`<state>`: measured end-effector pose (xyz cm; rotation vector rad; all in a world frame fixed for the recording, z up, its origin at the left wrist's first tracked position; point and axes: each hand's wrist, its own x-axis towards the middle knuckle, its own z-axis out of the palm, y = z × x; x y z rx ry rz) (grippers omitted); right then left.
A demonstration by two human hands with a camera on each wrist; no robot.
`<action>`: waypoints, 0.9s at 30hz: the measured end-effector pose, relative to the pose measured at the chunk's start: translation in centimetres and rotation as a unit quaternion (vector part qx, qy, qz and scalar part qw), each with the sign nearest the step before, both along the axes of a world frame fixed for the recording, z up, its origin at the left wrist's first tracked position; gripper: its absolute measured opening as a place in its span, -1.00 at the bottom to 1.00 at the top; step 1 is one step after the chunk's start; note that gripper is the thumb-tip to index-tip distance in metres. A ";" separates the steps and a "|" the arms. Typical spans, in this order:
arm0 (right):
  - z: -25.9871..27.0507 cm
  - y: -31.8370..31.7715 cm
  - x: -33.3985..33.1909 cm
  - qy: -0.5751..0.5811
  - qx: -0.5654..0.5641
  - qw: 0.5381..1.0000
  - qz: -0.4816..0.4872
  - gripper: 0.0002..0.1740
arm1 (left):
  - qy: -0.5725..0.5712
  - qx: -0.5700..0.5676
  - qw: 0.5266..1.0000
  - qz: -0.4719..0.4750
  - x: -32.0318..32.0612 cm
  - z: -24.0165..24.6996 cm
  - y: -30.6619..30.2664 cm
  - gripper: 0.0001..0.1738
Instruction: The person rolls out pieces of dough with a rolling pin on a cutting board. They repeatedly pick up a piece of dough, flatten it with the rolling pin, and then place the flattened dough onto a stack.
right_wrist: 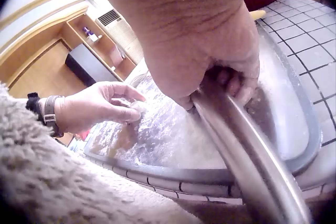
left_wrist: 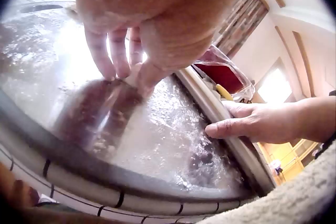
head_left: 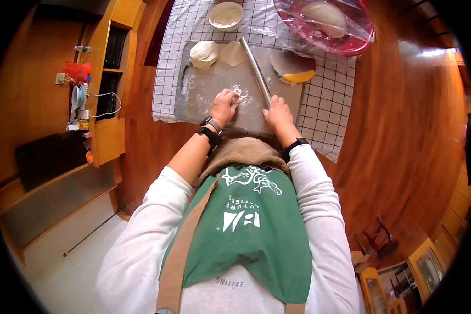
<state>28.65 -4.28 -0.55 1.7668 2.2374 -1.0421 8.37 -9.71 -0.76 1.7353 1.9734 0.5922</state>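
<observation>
My left hand (head_left: 224, 109) is low over the floured grey board (head_left: 201, 102). Its thumb and fingertips pinch a small pale piece of dough (right_wrist: 137, 108), mostly hidden by the fingers. The right hand (head_left: 279, 114) grips the near end of a metal rolling pin (head_left: 255, 68), which lies slanted across the board. In the right wrist view the fingers curl round that shiny pin. Loose flour (head_left: 239, 94) is scattered just beyond the left fingertips. Toward the board's far edge sit a lump of dough (head_left: 204, 54) and, beside it, a flat dough round (head_left: 232, 54).
A yellow-handled scraper (head_left: 299, 76) lies at the board's right side. Behind the board stands a white bowl (head_left: 226, 27) of pale flour. At the far right, a red basin (head_left: 362, 46) under plastic film holds dough. A checked cloth (head_left: 329, 104) covers the table.
</observation>
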 end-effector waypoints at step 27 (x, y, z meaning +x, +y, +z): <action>0.3 -0.5 0.3 0.025 0.021 0.999 0.001 -0.54 | -0.043 0.183 0.974 0.128 0.5 -4.0 6.3 -0.37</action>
